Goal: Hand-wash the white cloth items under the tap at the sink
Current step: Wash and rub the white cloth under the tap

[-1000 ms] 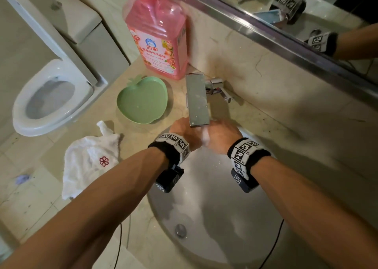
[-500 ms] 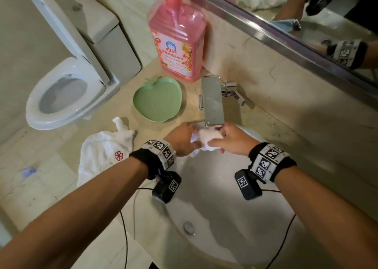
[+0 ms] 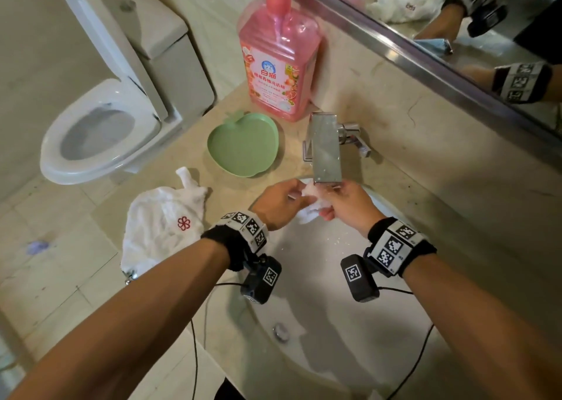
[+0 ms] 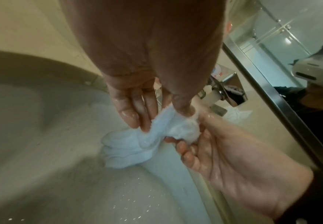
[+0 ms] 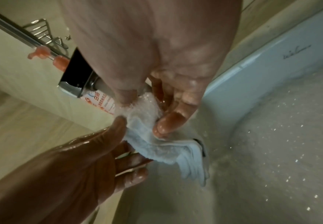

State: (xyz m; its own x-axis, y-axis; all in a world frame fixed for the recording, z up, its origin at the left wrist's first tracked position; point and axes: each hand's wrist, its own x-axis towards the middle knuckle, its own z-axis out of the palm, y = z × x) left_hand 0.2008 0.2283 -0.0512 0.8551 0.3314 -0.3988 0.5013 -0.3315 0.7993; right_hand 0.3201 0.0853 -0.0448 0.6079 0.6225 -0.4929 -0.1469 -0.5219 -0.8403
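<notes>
A white toilet point(image 3: 100, 132) with its lid raised is being seen at ten o'clock in the head view, beyond the edge of the beige counter point(image 3: 158, 278). The round white sink point(image 3: 319, 323) is being occupied at its twelve o'clock rim by both hands, droplets being scattered over its wall. A mirror point(image 3: 456, 19) is being carried along the wall at one o'clock. A pink soap bottle point(image 3: 278, 62) is being kept upright at twelve o'clock, just behind a green apple-shaped dish point(image 3: 243, 144). A second white cloth with a red flower mark point(image 3: 161, 226) is being left crumpled on the counter at nine o'clock, well apart from the basin. The flat steel tap point(image 3: 326, 147) is being held out directly above the hands, its spout partly hiding the fingers from above. The small white cloth point(image 4: 157, 133) is being kept under that spout, bunched and wet, its loose end hanging toward the basin. It is being pinched by the left hand point(image 3: 278, 206) between thumb and fingertips, the other fingers lying nearly straight, and is being pinched at its upper end by the right hand point(image 3: 349, 206) between thumb and curled fingers.
</notes>
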